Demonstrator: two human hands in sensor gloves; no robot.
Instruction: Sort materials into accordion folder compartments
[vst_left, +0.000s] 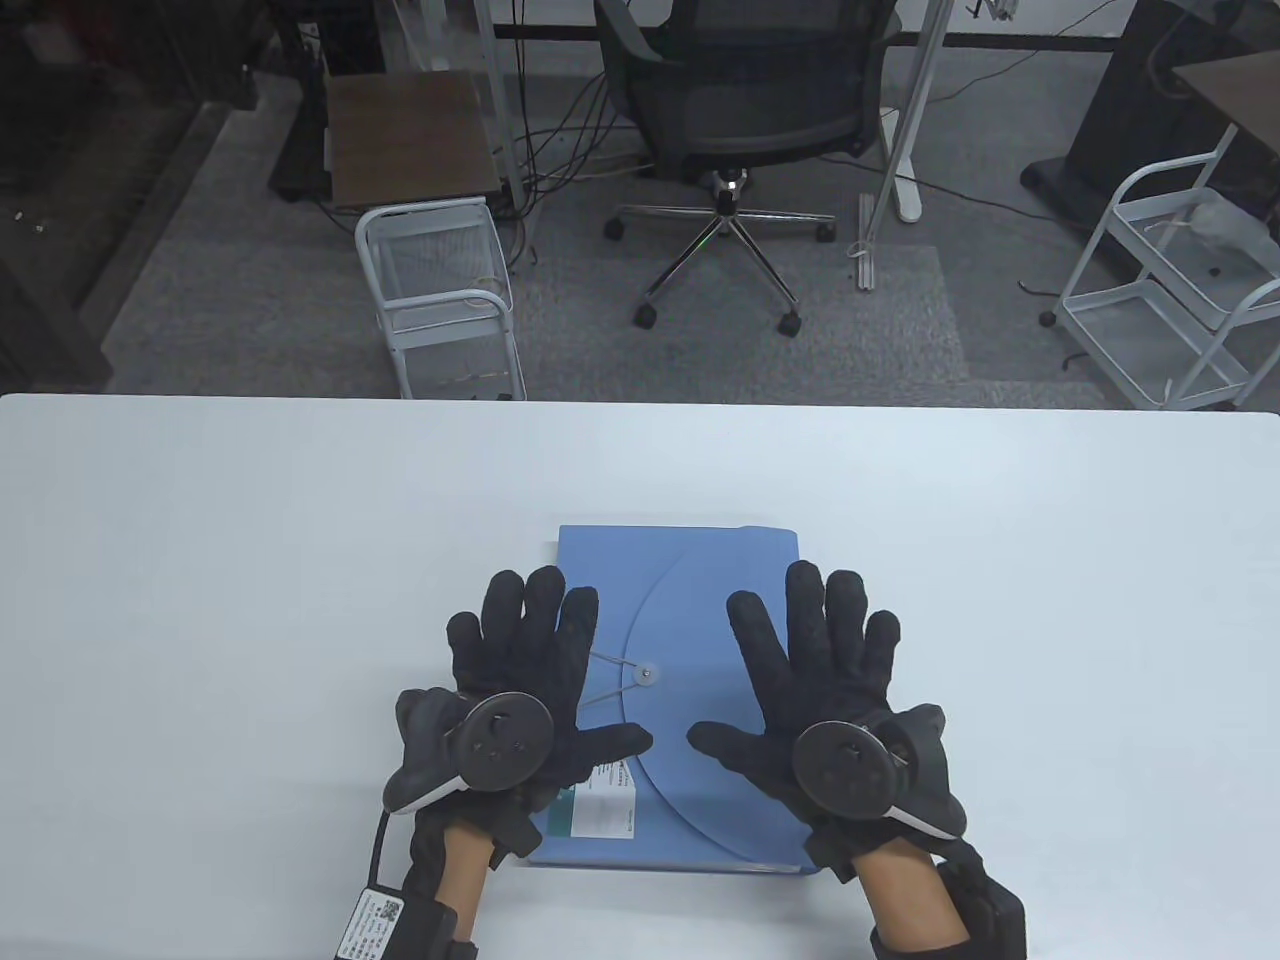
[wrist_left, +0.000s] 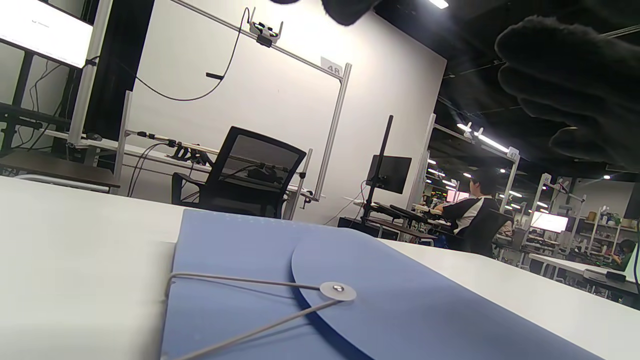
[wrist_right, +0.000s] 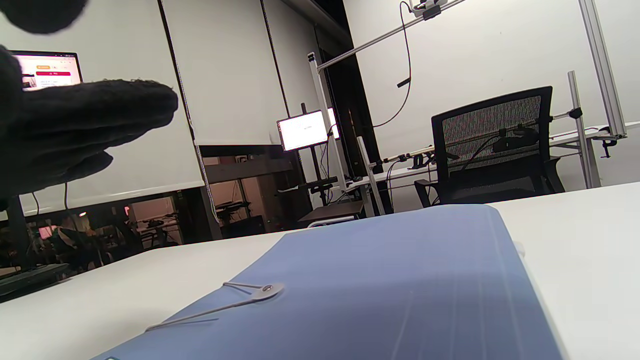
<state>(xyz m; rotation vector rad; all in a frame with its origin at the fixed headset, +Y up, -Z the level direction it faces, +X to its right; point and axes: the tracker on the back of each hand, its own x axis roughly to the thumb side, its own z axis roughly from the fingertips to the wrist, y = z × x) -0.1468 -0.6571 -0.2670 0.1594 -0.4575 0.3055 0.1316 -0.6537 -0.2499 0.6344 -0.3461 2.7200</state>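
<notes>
A closed blue accordion folder lies flat on the white table, near the front edge. Its rounded flap is held by a grey elastic cord looped on a round button. A white and green label sits at its near left corner. My left hand is spread open over the folder's left edge, and my right hand is spread open over its right half. Neither holds anything. In the wrist views the folder lies below my raised fingers.
Beyond the table's far edge stand a black office chair, a white wire cart at the left and another at the right. No loose materials show on the table.
</notes>
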